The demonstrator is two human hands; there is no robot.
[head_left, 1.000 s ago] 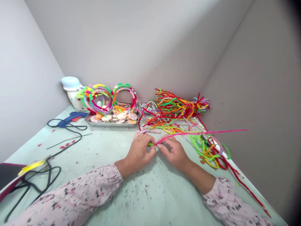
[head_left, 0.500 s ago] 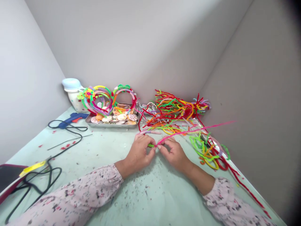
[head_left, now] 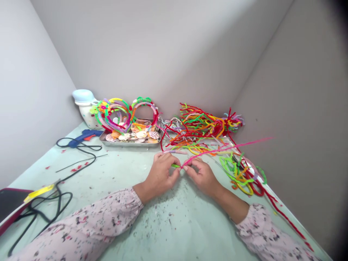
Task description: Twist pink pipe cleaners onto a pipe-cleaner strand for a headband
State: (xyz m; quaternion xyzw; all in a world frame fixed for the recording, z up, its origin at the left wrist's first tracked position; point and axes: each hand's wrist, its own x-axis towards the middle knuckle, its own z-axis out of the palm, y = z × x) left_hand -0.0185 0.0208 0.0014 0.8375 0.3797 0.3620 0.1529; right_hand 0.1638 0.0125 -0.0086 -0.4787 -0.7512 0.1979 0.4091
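The left hand and the right hand are pinching close together, fingertips almost meeting, clamped on one green pipe cleaner and one pink pipe cleaner, whose long end is sticking out past the right hand. Beyond the grip, two tangled heaps of pipe cleaners are lying, one straight ahead and one to the right. Further left, a steel tray of seashells is propping pipe-cleaner hoops, and one blue hot glue gun is lying beside it.
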